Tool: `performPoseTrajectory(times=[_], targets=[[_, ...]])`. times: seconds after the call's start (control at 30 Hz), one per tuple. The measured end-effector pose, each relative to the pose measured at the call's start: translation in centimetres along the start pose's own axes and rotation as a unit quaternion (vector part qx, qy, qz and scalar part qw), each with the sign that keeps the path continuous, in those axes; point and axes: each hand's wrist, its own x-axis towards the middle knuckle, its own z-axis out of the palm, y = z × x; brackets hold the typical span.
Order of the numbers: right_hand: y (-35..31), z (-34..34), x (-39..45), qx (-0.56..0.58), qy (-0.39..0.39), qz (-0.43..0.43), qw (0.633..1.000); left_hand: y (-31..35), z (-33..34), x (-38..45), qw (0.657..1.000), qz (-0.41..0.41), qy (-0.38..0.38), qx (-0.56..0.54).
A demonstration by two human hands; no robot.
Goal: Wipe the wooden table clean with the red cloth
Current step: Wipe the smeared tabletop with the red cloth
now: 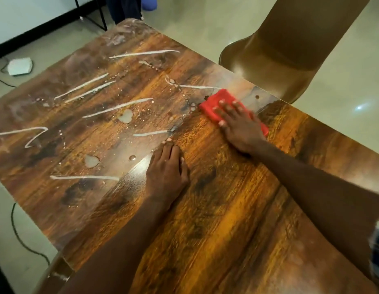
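A brown chair (286,49) stands beside a white floor device (20,66).

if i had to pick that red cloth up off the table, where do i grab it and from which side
Pinch the far-left end of the cloth, coming from above. It lies flat and folded on the table near the right edge, and the right hand presses flat on its near part, leaving only that far end bare. A flat cloth offers no side to hold, so gather a fold between the fingertips.
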Motion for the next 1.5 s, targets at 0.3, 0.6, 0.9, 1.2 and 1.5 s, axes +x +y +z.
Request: performPoseTrajectory(times=[0.3,0.6,0.9,1.2,1.5], targets=[[-5.0,2.1,-4.4,0.003,-0.014,-0.062,0.998,0.1,-0.1,0.5,0.999,0.000,-0.035,0.014],[6.8,-1.7,4.6,0.020,0.022,0.066,0.997,-0.2,0.0,0.7,0.998,-0.009,-0.057,0.020],[5.0,-0.7,3.2,-0.014,-0.027,-0.096,0.995,0.0,-0.2,0.9,0.998,-0.010,-0.065,0.023],[7.9,-1.1,5.8,0.079,0.096,0.247,0.961,-0.4,0.0,0.8,0.997,-0.010,-0.067,0.035],[3.1,-0.3,10.2,0.063,0.094,0.183,0.977,-0.3,0.1,0.9,0.998,-0.018,-0.065,0.015]])
